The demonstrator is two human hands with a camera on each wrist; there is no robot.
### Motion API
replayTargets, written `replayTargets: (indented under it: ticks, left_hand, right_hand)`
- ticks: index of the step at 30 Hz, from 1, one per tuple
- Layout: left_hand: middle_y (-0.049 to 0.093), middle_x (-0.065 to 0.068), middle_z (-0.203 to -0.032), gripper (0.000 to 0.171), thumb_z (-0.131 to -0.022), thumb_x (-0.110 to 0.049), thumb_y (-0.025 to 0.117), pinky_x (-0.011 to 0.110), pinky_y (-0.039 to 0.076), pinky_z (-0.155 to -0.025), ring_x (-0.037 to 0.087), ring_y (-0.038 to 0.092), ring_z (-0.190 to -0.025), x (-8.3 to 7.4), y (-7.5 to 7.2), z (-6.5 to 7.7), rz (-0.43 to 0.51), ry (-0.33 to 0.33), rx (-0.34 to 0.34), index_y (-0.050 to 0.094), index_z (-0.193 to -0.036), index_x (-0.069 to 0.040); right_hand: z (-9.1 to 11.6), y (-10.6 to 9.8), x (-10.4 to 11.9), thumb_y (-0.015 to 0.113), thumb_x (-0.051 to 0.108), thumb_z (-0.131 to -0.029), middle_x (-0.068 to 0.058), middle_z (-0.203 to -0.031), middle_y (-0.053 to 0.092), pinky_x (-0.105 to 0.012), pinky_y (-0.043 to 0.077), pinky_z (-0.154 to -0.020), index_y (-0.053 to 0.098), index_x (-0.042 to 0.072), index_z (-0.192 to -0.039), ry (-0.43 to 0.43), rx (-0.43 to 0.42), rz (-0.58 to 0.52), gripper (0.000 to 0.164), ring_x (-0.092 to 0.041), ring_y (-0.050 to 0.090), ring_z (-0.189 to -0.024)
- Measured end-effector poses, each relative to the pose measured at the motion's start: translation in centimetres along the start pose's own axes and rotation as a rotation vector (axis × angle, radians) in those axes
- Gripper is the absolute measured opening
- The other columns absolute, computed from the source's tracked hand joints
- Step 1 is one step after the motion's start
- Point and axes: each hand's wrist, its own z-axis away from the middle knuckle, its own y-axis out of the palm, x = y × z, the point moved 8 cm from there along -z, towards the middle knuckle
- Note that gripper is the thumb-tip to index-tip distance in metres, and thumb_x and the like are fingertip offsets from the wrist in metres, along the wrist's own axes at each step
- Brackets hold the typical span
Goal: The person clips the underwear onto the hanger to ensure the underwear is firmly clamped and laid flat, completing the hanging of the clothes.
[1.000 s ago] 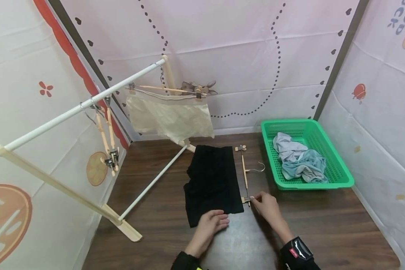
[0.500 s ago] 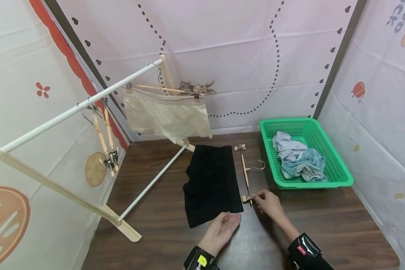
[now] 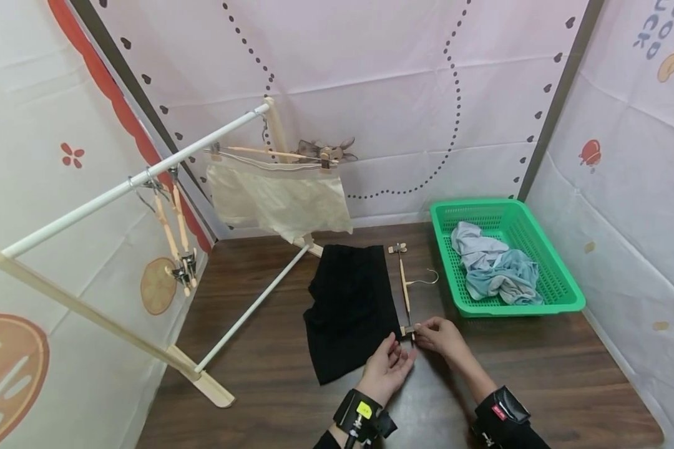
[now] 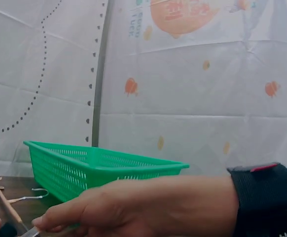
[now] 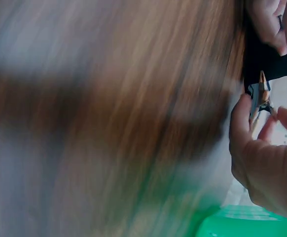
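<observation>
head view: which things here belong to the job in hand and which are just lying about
Job in hand, it seems:
black garment, left hand at its corner
clip hanger, pinched by the right hand

Apparently not in use now:
green basket, crumpled clothes
white-barred rack, pale cloth, empty hangers

"GOOD LUCK" txt (image 3: 658, 28) on RH wall sheet (image 3: 623, 218).

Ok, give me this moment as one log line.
right grip: pinches hanger at near clip | left grip: at hanger-side corner of black garment, hold unclear | green basket: holds crumpled cloths
</observation>
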Motion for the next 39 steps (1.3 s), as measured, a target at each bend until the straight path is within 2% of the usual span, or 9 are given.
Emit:
replayTargets:
  ticks: [2, 5, 10, 13, 17, 23, 30, 35, 39]
  left_hand:
    - [0.047, 0.020, -0.125, 0.042, -0.101, -0.017, 0.065, 0.044, 0.050, -0.106, 0.031, 0.048, -0.123, 0.2, 0.4, -0.1, -0.002, -0.008, 0.010, 0.048, -0.130, 0.008]
    - [0.044, 0.025, -0.139, 0.055, -0.103, -0.022, 0.063, 0.044, 0.049, -0.107, 0.037, 0.044, -0.136, 0.5, 0.6, -0.6, -0.012, -0.025, 0.028, 0.040, -0.141, 0.012]
    - [0.051, 0.026, -0.132, 0.050, -0.104, -0.022, 0.061, 0.037, 0.054, -0.101, 0.032, 0.060, -0.119, 0.3, -0.3, -1.7, -0.019, 0.008, -0.002, 0.043, -0.138, 0.010]
    - [0.053, 0.027, -0.124, 0.043, -0.102, -0.016, 0.063, 0.036, 0.056, -0.098, 0.028, 0.066, -0.105, 0.0, -0.8, -2.3, -0.018, 0.047, -0.022, 0.046, -0.132, 0.011]
    - [0.058, 0.027, -0.115, 0.032, -0.100, -0.008, 0.064, 0.036, 0.057, -0.096, 0.024, 0.069, -0.096, -0.4, -0.8, -2.5, -0.054, 0.102, -0.024, 0.051, -0.123, 0.010]
    - [0.066, 0.019, -0.102, 0.025, -0.099, -0.003, 0.064, 0.036, 0.058, -0.094, 0.021, 0.071, -0.092, -1.3, -0.9, -2.5, -0.128, 0.174, -0.007, 0.055, -0.118, 0.011]
    - [0.065, 0.019, -0.105, 0.031, -0.097, 0.001, 0.064, 0.037, 0.057, -0.096, 0.022, 0.070, -0.095, -1.6, -1.6, -2.8, -0.128, 0.195, -0.010, 0.053, -0.124, 0.014]
    - [0.066, 0.019, -0.104, 0.036, -0.097, 0.000, 0.065, 0.036, 0.057, -0.095, 0.022, 0.071, -0.094, -1.8, -1.5, -2.9, -0.133, 0.202, -0.012, 0.052, -0.127, 0.014]
    - [0.066, 0.020, -0.107, 0.040, -0.097, -0.001, 0.066, 0.036, 0.058, -0.095, 0.022, 0.071, -0.094, -1.8, -1.4, -3.0, -0.140, 0.193, -0.011, 0.051, -0.131, 0.015]
  right_hand:
    - [-0.2, 0.5, -0.5, 0.063, 0.003, -0.099, -0.019, -0.100, 0.067, -0.031, 0.062, -0.080, 0.056, -0.014, -0.106, 0.031, 0.049, -0.152, 0.019, -0.019, 0.070, -0.089]
    - [-0.3, 0.7, -0.9, 0.062, 0.002, -0.100, -0.016, -0.100, 0.067, -0.029, 0.061, -0.081, 0.052, -0.017, -0.114, 0.065, 0.082, -0.271, 0.025, -0.015, 0.069, -0.088]
    - [-0.4, 1.1, -1.0, 0.060, 0.005, -0.102, -0.015, -0.105, 0.067, -0.028, 0.059, -0.088, 0.046, -0.025, -0.130, 0.101, 0.144, -0.366, 0.043, -0.013, 0.069, -0.091]
    - [-0.4, 1.1, -1.0, 0.061, 0.007, -0.102, -0.015, -0.104, 0.070, -0.029, 0.059, -0.089, 0.047, -0.026, -0.131, 0.120, 0.153, -0.358, 0.046, -0.013, 0.070, -0.091]
    - [-0.6, 0.8, -0.8, 0.063, 0.007, -0.100, -0.013, -0.096, 0.073, -0.030, 0.061, -0.085, 0.051, -0.024, -0.129, 0.146, 0.112, -0.320, 0.044, -0.014, 0.071, -0.087]
    - [-0.7, 0.3, -0.5, 0.059, 0.002, -0.100, -0.014, -0.095, 0.071, -0.028, 0.062, -0.079, 0.051, -0.023, -0.130, 0.143, 0.052, -0.274, 0.041, -0.013, 0.070, -0.081]
    - [-0.9, 0.5, -0.5, 0.062, 0.002, -0.100, -0.015, -0.095, 0.070, -0.030, 0.062, -0.079, 0.053, -0.021, -0.128, 0.155, 0.064, -0.260, 0.038, -0.016, 0.070, -0.082]
    - [-0.9, 0.6, -0.3, 0.063, 0.002, -0.100, -0.011, -0.087, 0.069, -0.030, 0.062, -0.078, 0.059, -0.011, -0.101, 0.168, 0.070, -0.263, 0.014, -0.015, 0.070, -0.078]
    - [-0.8, 0.9, -0.2, 0.062, 0.000, -0.100, -0.011, -0.084, 0.068, -0.029, 0.062, -0.077, 0.057, -0.006, -0.091, 0.160, 0.085, -0.279, 0.013, -0.015, 0.070, -0.076]
